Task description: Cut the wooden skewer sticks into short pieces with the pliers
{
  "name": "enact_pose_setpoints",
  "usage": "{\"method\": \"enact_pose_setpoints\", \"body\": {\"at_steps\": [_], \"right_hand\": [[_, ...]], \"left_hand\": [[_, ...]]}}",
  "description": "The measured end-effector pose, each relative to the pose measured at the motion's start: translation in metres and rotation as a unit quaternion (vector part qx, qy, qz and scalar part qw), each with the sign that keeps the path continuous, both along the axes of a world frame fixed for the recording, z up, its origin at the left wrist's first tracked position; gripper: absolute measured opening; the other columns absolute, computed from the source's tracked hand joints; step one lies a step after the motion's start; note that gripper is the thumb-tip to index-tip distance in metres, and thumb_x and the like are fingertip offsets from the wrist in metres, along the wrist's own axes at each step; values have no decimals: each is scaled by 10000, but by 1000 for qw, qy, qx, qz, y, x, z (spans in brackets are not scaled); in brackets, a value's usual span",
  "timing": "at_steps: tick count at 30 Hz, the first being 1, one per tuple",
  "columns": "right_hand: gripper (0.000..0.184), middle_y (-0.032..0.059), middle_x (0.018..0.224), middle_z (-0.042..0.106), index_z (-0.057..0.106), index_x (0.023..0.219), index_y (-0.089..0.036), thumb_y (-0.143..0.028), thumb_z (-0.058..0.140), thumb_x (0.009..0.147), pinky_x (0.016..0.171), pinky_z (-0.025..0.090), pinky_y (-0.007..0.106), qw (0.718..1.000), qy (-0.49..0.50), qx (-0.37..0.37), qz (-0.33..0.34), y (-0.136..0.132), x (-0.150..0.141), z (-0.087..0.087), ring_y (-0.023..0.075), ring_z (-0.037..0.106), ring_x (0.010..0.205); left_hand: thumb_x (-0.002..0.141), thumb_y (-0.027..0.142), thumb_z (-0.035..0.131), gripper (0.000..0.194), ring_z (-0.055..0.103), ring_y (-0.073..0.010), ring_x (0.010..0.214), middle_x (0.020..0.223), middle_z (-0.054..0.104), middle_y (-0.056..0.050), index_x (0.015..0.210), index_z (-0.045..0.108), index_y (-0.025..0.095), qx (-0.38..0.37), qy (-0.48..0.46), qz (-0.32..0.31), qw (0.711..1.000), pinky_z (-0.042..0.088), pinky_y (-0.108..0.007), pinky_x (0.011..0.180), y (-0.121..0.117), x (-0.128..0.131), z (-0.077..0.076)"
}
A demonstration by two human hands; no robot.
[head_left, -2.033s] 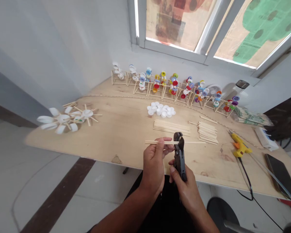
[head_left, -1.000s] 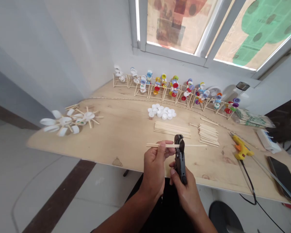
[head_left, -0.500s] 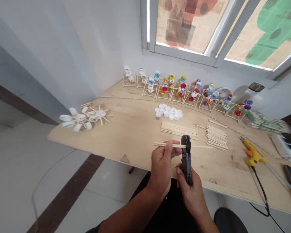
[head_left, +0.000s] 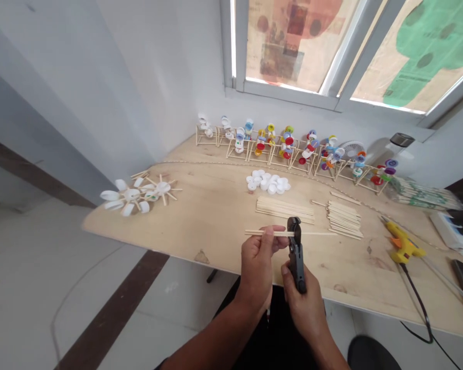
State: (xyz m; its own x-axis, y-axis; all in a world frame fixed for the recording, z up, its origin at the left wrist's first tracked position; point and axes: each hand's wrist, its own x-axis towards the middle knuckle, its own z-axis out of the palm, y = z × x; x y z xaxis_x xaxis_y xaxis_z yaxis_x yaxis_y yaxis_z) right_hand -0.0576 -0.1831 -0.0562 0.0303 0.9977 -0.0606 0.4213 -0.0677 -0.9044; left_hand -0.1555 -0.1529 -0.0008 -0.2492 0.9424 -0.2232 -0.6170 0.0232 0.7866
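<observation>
As left hand [head_left: 259, 259] pinches wooden sticks [head_left: 283, 234], right hand [head_left: 305, 297] grips hook-nosed cutter [head_left: 296, 257].

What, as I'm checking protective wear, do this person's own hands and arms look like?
The left hand and right hand are bare: no glove, ring or watch shows. Both forearms are uncovered; a sliver of dark cloth sleeve shows on the left one.

2 window panes [head_left: 293, 41] are framed in grey; below, a white fan [head_left: 351, 148] is set near a silver-capped bottle [head_left: 401, 140], and a white power strip [head_left: 449, 234] is placed farther right.
</observation>
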Motion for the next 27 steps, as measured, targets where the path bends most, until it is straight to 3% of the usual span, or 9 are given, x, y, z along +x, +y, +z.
{"method": "enact_pose_setpoints", "body": {"at_steps": [5, 9, 15, 18, 20, 23, 27], "right_hand": [[245, -25, 577, 482, 517, 730, -176, -397, 457, 815, 489, 369, 223, 999, -28, 43, 0, 0, -2, 6, 129, 448, 524], [237, -1, 636, 537, 527, 740, -171, -384, 457, 817, 529, 380, 229, 998, -24, 65, 6, 1, -3, 13, 138, 472, 566], [244, -29, 578, 466, 467, 685, -191, -392, 449, 821, 511, 349, 222, 999, -16, 52, 1, 1, -3, 14, 124, 418, 525], [250, -20, 599, 478, 478, 692, -187, -398, 441, 822, 534, 355, 226, 999, -16, 52, 2, 1, -2, 14, 128, 424, 541], [253, -21, 593, 471, 475, 681, -188, -396, 439, 822, 535, 350, 226, 999, -26, 48, 3, 1, -2, 14, 128, 421, 541], [246, -25, 580, 461, 469, 672, -190, -385, 444, 820, 530, 348, 224, 998, -35, 47, 4, 2, -1, 13, 127, 417, 531], [234, -20, 590, 488, 480, 684, -189, -381, 456, 815, 537, 365, 226, 998, -30, 59, 0, 3, -2, 11, 129, 440, 534]], "left_hand": [[746, 367, 575, 276, 597, -132, 674, 660, 641, -39, 821, 668, 118, 4, -3, -21, 1000, 474, -289, 745, -3, -4, -1], [758, 380, 556, 299, 603, -157, 759, 815, 665, -77, 864, 661, 122, 4, 14, -16, 1000, 472, -312, 773, -7, -11, -1], [790, 359, 506, 290, 606, -195, 874, 913, 664, -97, 923, 628, 132, 32, 23, 41, 998, 457, -369, 846, -12, -27, -2], [838, 338, 432, 274, 585, -204, 939, 954, 651, -83, 939, 612, 157, 78, 142, 106, 981, 427, -395, 892, -15, -38, 0], [864, 304, 382, 279, 553, -204, 1000, 1006, 632, -71, 945, 616, 176, 131, 320, 148, 927, 395, -389, 927, -16, -46, 7], [849, 196, 390, 254, 520, -204, 1040, 1019, 622, -61, 983, 604, 184, 246, 574, 118, 772, 386, -383, 931, -16, -57, 23], [807, 129, 439, 205, 548, -206, 973, 925, 652, -62, 943, 589, 160, 328, 726, 52, 602, 389, -415, 926, -7, -54, 36]]}}
